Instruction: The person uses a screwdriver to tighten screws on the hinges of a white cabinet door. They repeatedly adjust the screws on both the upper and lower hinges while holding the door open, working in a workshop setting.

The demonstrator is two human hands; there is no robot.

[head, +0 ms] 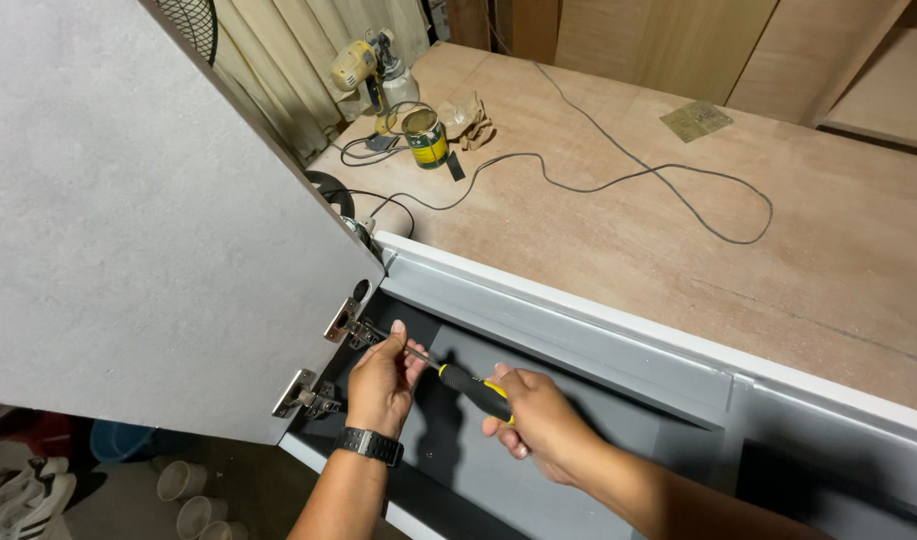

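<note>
My right hand (539, 420) grips the black-and-yellow handle of a screwdriver (474, 390). Its metal shaft runs up and left to the upper hinge (347, 325) on the edge of an open grey cabinet door (139, 220). My left hand (384, 385), with a black watch on the wrist, pinches the shaft close to the tip, beside the hinge. A second hinge (304, 395) sits lower on the same door edge. Both hinges join the door to a grey cabinet frame (579, 320) with a white top edge.
Behind the cabinet lies a wide plywood sheet (699, 200) with a long grey cable (659, 180) looped across it. At its far left stand a paint tin (426, 137), a yellow power tool (357, 65) and crumpled paper. White pipe pieces (189, 495) lie on the floor lower left.
</note>
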